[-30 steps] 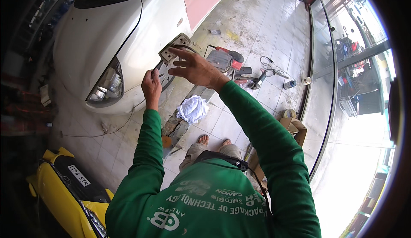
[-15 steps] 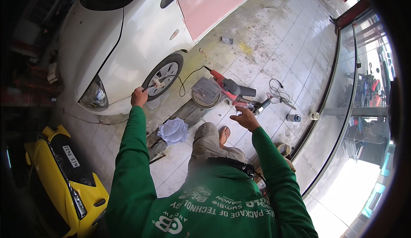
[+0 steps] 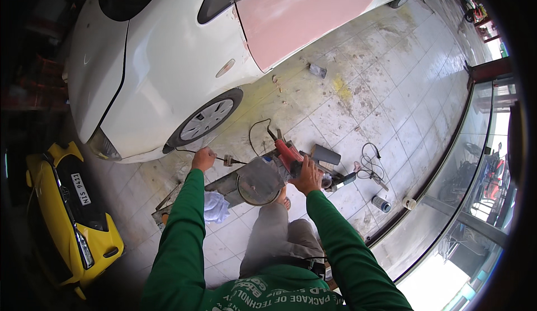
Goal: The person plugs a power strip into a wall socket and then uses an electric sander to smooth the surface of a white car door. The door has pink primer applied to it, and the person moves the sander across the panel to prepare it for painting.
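Red tool (image 3: 286, 152) lies near the right end of the bench (image 3: 227, 183), its handle pointing away from me. My right hand (image 3: 307, 175) is at its near end, touching it with curved fingers; I cannot tell whether they close around it. My left hand (image 3: 204, 158), well apart from the tool, is closed on a cord (image 3: 184, 150), with a socket (image 3: 228, 160) just beside my knuckles. Between the tool and the white cloth (image 3: 216, 207) at the bench's near edge stands a tin (image 3: 244, 198).
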Motion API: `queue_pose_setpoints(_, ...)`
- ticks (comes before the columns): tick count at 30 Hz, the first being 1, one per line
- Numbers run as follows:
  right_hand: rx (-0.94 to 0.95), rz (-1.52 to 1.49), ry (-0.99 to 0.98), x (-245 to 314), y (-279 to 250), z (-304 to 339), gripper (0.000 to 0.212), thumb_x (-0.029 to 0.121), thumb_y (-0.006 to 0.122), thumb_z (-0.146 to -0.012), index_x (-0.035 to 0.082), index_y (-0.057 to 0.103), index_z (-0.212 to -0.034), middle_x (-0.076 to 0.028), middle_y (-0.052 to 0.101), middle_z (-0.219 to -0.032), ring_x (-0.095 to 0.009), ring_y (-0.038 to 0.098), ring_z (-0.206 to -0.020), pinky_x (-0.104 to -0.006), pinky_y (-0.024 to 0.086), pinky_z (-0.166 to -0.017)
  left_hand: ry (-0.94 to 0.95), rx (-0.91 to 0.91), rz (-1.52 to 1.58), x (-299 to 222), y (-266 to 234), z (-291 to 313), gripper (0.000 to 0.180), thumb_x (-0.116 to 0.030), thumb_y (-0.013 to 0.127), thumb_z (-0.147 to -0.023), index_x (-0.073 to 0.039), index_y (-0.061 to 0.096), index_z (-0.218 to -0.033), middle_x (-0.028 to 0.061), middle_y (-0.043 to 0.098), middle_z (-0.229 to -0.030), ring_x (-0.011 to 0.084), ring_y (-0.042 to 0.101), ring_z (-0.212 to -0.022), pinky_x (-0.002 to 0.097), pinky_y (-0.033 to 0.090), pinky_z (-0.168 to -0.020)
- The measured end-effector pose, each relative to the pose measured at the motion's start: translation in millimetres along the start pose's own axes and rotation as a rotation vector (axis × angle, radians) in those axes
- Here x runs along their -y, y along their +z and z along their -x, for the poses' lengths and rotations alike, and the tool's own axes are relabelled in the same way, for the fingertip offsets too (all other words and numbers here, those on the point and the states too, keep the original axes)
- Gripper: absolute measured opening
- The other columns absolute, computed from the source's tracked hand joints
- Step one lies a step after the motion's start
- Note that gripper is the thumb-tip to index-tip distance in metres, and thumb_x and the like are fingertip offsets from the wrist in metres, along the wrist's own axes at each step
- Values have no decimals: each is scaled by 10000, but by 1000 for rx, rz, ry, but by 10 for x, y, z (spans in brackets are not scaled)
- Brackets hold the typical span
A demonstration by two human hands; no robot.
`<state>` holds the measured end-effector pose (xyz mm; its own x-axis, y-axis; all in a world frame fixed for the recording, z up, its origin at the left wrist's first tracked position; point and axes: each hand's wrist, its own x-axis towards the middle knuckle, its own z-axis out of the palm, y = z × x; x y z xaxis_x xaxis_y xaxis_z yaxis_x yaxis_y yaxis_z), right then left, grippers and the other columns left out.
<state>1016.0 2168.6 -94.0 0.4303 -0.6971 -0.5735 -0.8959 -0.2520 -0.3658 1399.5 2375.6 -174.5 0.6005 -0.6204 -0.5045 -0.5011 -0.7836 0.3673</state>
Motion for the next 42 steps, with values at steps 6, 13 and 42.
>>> queue_pose_setpoints(6, 151, 41, 1, -89, -164, -297, 874, 377, 908, -639, 45, 504, -1340, -202, 532, -1347, -433, 604, -1253, -550, 503, -1031, 167, -114, 80, -522, -53, 129, 402, -251, 786, -888, -27, 700, -1210, 208, 672, -1288, 398, 636, -1205, 454, 523, -1025)
queue_pose_setpoints(13, 107, 198, -126, -372, -1201, -196, 814, 355, 853, -620, 127, 546, -1338, -177, 545, -1278, -399, 621, -1198, -571, 414, -1027, 537, -196, 161, -2356, -690, 986, 564, -196, 793, -890, -14, 594, -1385, 160, 609, -1382, 342, 570, -1314, 421, 495, -1099)
queue_pose_setpoints(42, -266, -755, -488, -3088, -8021, -1348, 471, 109, 761, -943, 0, 634, -1383, -174, 708, -1274, -270, 736, -1065, -390, 573, -933, 52, 25, 1691, -7944, -26, -397, 588, -19, 721, -884, -68, 446, -1402, 149, 704, -1179, 267, 740, -951, 391, 605, -701)
